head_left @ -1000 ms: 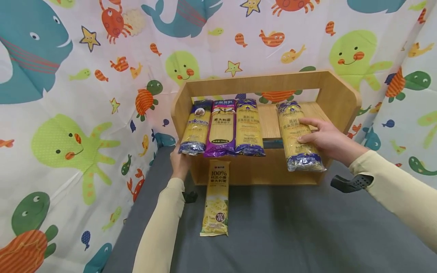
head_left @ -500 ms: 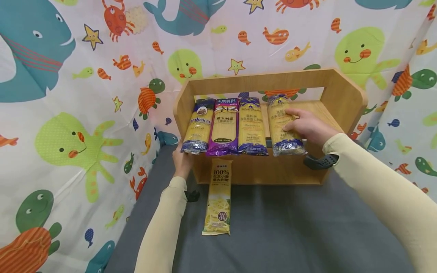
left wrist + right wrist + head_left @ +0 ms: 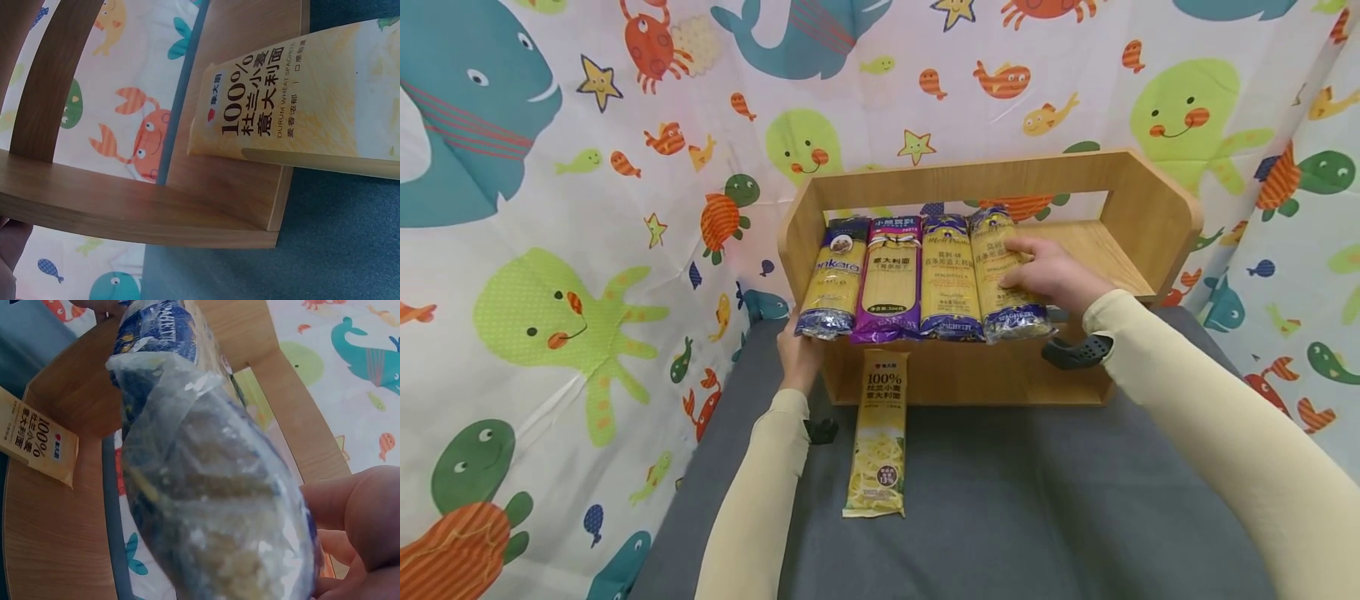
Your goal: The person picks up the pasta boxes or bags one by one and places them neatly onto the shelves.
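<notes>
In the head view my right hand (image 3: 1051,271) holds a yellow spaghetti packet (image 3: 997,262) by its right side. This packet lies tilted on the upper board of a wooden shelf (image 3: 970,179), against a matching spaghetti packet (image 3: 950,275). Left of that lie a purple-edged pasta packet (image 3: 891,271) and a blue-ended Ankara pasta packet (image 3: 835,279). The right wrist view shows the held packet's clear crinkled end (image 3: 212,506) close up, fingers at its right. My left hand (image 3: 799,358) grips the shelf's left side; its fingertips are mostly hidden.
A yellow flat pasta packet (image 3: 878,442) leans out of the lower shelf space, its bottom end towards the front of the dark grey table (image 3: 985,500). Bare upper board (image 3: 1078,246) shows right of the held packet. A sea-animal curtain (image 3: 625,208) hangs behind and at the sides.
My right hand has brought the spaghetti packet leftwards and up onto the shelf, closing the gap beside the matching packet. My left hand has stayed at the shelf's left side.
</notes>
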Available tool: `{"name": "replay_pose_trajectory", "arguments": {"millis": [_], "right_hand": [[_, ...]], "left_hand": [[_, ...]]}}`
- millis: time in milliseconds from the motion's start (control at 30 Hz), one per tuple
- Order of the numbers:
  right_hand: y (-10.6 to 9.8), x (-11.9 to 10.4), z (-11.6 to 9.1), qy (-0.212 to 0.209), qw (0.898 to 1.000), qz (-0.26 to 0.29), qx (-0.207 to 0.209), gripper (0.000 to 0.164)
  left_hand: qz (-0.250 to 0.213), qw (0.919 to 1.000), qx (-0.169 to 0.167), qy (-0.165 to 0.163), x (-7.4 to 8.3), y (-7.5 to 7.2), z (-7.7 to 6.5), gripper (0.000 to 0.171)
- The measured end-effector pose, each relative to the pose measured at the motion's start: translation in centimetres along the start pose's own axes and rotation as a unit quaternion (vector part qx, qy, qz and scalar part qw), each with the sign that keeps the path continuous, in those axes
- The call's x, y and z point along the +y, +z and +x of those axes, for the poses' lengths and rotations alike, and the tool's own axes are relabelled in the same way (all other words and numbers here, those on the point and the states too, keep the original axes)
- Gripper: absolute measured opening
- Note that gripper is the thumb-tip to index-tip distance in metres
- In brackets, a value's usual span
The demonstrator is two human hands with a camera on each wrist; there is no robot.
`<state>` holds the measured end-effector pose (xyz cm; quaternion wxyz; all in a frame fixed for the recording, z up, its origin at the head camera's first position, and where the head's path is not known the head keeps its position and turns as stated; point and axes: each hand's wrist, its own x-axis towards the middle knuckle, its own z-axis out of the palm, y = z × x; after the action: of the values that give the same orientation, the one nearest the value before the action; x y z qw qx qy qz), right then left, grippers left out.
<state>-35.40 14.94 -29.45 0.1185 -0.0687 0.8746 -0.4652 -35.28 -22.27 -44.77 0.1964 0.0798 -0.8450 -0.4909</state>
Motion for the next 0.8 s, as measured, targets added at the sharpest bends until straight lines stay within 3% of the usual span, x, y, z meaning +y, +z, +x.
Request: {"name": "replay_pose_trajectory", "arguments": {"millis": [300,600,800], "right_hand": [[0.26,-0.12,-0.28,0.008,1.0,0.021,0.014,0.083],[0.41,0.13,-0.1,0.002,0.997,0.082,0.011,0.08],[0.43,0.17,0.03,0.013,0.998,0.06,0.022,0.085]], "left_hand": [[-0.002,1.0,0.0,0.002,0.02,0.09,-0.03,0.061],[-0.009,0.9999,-0.001,-0.01,0.11,0.06,-0.11,0.063],[0.0,1.0,0.004,0.001,0.09,0.07,-0.11,0.059]]}}
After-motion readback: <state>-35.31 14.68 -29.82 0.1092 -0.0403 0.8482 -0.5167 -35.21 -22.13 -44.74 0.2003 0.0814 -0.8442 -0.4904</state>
